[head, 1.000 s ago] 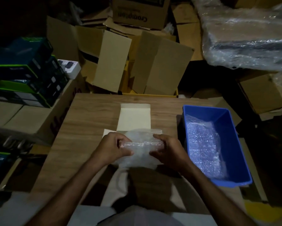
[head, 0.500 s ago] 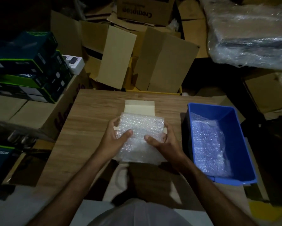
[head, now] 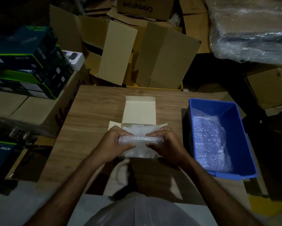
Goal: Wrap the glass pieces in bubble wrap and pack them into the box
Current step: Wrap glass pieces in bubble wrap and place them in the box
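A bubble-wrap bundle (head: 139,140) is held over the small open cream box (head: 139,110) in the middle of the wooden table (head: 91,115). My left hand (head: 114,144) grips its left end and my right hand (head: 165,144) grips its right end, fingers curled round a rolled fold. More wrap fills the box under the roll. Any glass inside the wrap is hidden. The box's lid flap lies flat toward the far side.
A blue plastic bin (head: 234,132) with loose bubble wrap (head: 208,141) stands at the right of the table. Stacked dark retail boxes (head: 26,62) sit at left. Open cardboard cartons (head: 153,59) crowd the far side, and a plastic-wrapped load (head: 251,30) lies at upper right.
Half a second ago both hands held the wrap spread flat and raised; now it is folded into a roll and lowered onto the box.
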Available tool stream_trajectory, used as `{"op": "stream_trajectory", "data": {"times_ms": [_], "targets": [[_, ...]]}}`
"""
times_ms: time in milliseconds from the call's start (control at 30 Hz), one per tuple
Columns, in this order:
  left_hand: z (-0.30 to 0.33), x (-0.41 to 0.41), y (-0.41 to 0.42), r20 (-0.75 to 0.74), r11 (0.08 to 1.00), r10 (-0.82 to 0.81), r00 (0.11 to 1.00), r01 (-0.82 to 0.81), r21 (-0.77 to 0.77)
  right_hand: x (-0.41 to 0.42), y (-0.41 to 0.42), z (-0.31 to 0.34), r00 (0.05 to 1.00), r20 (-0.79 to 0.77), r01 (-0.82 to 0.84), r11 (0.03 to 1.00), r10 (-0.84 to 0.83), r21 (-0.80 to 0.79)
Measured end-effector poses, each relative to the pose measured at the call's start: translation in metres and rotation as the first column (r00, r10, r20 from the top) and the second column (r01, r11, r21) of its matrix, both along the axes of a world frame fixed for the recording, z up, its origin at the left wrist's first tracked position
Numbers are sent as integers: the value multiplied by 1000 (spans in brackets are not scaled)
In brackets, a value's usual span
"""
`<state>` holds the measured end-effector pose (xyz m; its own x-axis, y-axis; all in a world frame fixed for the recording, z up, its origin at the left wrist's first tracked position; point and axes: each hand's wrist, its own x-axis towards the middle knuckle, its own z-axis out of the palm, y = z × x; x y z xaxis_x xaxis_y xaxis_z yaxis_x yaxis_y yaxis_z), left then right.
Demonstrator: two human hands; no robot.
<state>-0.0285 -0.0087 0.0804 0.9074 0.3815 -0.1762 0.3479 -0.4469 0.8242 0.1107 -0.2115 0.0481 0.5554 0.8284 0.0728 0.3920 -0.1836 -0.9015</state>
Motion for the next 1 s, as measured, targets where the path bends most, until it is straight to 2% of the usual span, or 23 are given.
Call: {"op": "stream_trajectory", "data": {"times_ms": [67,100,133,167,233,267,400,467,567,633,667,700,800,867,933,1000], "targets": [[-7,-2,5,16,989,-37,999,34,147,1,-1,-3,998,48,39,997,-36,-61],[-10,-3,7,8,990,-65,998,64,126,3,-3,-6,997,46,74,990,-69,-124],[-12,-4,9,6,996,-87,996,87,21,4,-5,-6,996,-26,86,985,-91,-151],[-12,-6,10,15,985,-105,994,106,-138,4,-6,-6,982,-166,73,990,-93,-121],[-14,-8,7,50,924,-126,991,135,-357,1,-7,-4,910,-414,38,999,-25,23],[-16,-8,6,61,915,-123,991,137,-379,-2,-6,-4,898,-440,46,996,-7,79],[-28,-10,2,17,877,-49,999,51,-477,-12,-4,-15,949,-316,59,983,-2,171],[-35,-14,1,-57,825,-30,998,-8,-565,-17,-3,-25,913,-409,87,980,-5,181],[-42,-17,5,-118,698,18,993,-97,-710,-22,-3,-37,771,-629,185,980,-101,70],[-47,-19,9,-117,602,57,992,-128,-789,-21,-3,-46,776,-611,165,985,-156,-41],[-49,-19,11,-114,584,66,991,-131,-801,-20,-3,-50,796,-583,158,985,-164,-62],[-51,-19,11,-111,611,71,991,-131,-780,-20,-2,-52,816,-552,171,984,-173,-57],[-62,-14,11,-27,894,88,996,-91,-438,-15,2,-60,913,-354,229,973,-202,35],[-65,-6,13,24,959,102,995,-91,-268,-11,7,-61,961,-163,225,974,-221,1],[-68,3,18,34,997,53,998,-51,-58,-6,13,-62,976,-38,213,973,-217,-89],[-71,8,24,-34,984,-54,998,58,167,0,17,-63,988,79,146,971,-133,-190]]}}
